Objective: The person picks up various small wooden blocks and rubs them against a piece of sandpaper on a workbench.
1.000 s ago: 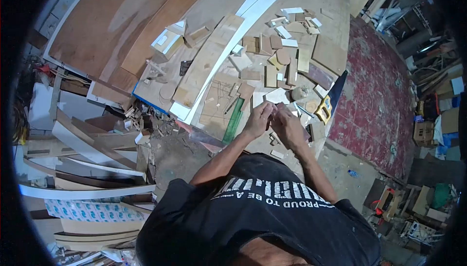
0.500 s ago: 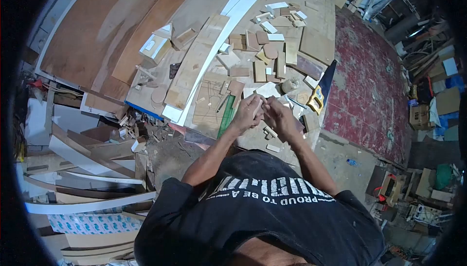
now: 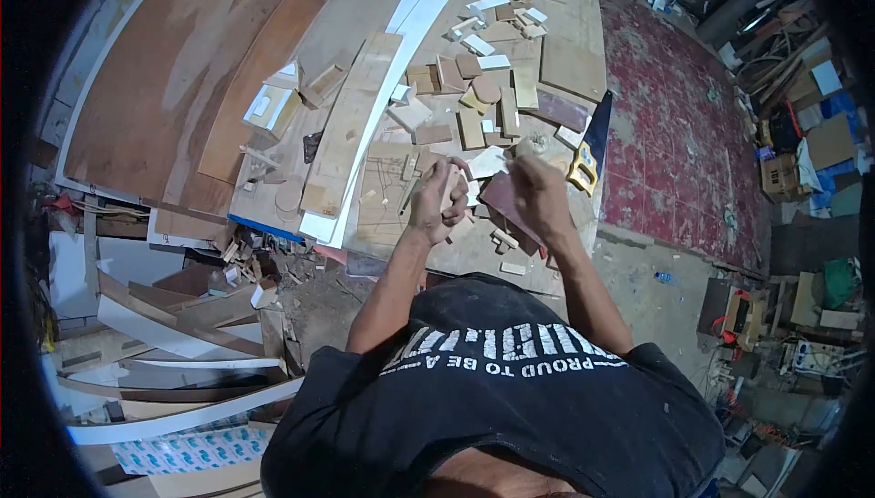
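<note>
Workbench: a broad plywood top point(image 3: 365, 6), its near end strewn with offcuts.
Long boards: a pale wooden plank point(image 3: 351, 124) and a thin white strip point(image 3: 401, 51) lie side by side, running away from the person.
Red floor: a worn red surface point(image 3: 674, 115) lies to the right of the bench.
Handsaw: a saw with a yellow handle point(image 3: 583, 165) rests at the right edge of the bench, near the right hand.
Scrap pile: small wooden blocks and discs point(image 3: 483, 88) lie scattered just beyond both hands.
Right hand: the right hand point(image 3: 538, 193) is raised over the bench, fingers curled in; what they pinch, if anything, I cannot tell.
Left hand: the left hand point(image 3: 437, 202) has its fingers wrapped around a small wooden piece point(image 3: 448, 186).
Wooden piece: held upright in the left fist, above the near edge of the bench, apart from the right hand.
</note>
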Demonstrator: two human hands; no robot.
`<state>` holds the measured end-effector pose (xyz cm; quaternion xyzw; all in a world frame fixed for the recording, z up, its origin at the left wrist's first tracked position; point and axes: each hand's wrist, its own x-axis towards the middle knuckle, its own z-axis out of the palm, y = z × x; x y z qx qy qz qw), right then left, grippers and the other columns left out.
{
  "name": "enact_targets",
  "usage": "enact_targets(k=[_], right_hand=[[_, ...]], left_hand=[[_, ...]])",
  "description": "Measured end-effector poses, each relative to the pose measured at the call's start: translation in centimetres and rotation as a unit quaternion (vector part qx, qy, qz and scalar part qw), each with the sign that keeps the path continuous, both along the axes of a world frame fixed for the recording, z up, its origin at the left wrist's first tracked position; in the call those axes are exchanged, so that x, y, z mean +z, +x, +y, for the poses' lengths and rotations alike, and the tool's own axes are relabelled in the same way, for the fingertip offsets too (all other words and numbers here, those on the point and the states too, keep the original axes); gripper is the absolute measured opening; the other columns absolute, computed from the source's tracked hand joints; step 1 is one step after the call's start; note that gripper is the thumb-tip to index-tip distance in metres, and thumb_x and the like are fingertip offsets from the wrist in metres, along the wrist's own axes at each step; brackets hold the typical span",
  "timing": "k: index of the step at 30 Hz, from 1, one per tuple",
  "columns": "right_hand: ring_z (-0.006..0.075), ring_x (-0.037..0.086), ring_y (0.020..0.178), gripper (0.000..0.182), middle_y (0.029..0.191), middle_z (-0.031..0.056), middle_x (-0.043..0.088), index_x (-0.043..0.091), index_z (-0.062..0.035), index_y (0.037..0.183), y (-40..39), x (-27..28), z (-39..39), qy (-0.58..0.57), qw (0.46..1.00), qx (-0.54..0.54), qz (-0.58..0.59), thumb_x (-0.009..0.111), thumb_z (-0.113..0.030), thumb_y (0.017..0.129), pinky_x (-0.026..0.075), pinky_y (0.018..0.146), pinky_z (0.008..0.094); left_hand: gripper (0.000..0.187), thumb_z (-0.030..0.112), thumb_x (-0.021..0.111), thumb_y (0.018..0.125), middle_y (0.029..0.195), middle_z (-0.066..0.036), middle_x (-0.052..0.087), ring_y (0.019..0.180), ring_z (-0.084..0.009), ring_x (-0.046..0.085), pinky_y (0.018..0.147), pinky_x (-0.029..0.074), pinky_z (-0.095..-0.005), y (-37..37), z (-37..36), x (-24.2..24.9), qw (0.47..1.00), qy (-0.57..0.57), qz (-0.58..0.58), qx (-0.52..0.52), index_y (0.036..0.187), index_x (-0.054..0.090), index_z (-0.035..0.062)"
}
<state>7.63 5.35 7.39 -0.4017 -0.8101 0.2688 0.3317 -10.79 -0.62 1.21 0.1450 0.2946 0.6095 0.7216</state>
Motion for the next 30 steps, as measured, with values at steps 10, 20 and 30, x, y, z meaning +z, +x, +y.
enact_targets(k=[10, 20, 30], right_hand=[[0.0326, 0.059, 0.064, 0.009, 0.077, 0.0161, 0.059, 0.066, 0.0016, 0.09, -1.7, 1.4, -1.2, 0.009, 0.995, 0.091, 0.051, 0.065, -0.001, 0.082, 0.045, 0.058, 0.039], [0.0378, 0.06, 0.07, 0.009, 0.082, 0.0176, 0.058, 0.06, 0.0009, 0.086, -1.6, 0.6, -1.7, 0.064, 0.989, 0.078, -0.107, 0.058, -0.005, 0.079, 0.048, 0.061, 0.0457], [0.0432, 0.061, 0.074, 0.015, 0.086, 0.0236, 0.058, 0.061, 0.002, 0.091, -1.3, -7.0, -6.1, -0.044, 0.994, 0.059, -0.076, 0.055, -0.001, 0.077, 0.048, 0.064, 0.047]], left_hand=[[0.034, 0.044, 0.039, 0.101, 0.062, 0.0, 0.041, 0.035, -0.0062, 0.029, 0.03, 0.022, -0.0199, -0.2, 0.7, 2.0, 0.997, 0.017, -0.058, -0.049, 0.114, 0.052, 0.0153], [0.028, 0.035, 0.04, 0.103, 0.061, 0.0, 0.046, 0.04, -0.0058, 0.036, 0.036, 0.028, -0.0207, 1.6, 1.1, 1.3, 0.985, 0.032, 0.168, 0.009, 0.105, 0.053, 0.0107], [0.028, 0.033, 0.041, 0.104, 0.071, 0.003, 0.048, 0.051, -0.0047, 0.04, 0.047, 0.035, -0.0206, 2.6, -3.9, -5.0, 0.984, -0.011, 0.175, -0.032, 0.101, 0.055, 0.0089]])
